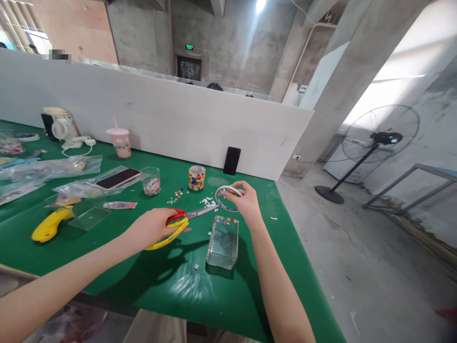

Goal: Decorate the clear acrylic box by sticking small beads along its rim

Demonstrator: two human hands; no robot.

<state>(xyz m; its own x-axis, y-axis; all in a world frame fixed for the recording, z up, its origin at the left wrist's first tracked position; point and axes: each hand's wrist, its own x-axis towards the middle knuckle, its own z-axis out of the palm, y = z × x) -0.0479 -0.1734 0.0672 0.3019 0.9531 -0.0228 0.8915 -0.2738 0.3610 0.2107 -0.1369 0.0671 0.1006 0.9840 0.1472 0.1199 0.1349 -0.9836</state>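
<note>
My left hand (152,227) grips scissors (173,233) with red and yellow handles. Their blades point right and end close to a roll of tape (217,200), white-rimmed, which my right hand (246,202) holds up by its edge. Whether the blade tip touches the tape, I cannot tell. Below the roll, a clear rectangular box (224,245) lies on the green table, with small coloured tiles along its top and left edges. Loose white tiles (207,203) are scattered behind the blades, and coloured ones (176,195) lie further left.
Behind stand a tile-covered round jar (197,178), a glass of tiles (152,183) and a black phone (232,160) against the white partition (200,124). At left are a yellow tool (52,225), a clear container (91,216), another phone (118,178), plastic bags and a pink cup (121,144).
</note>
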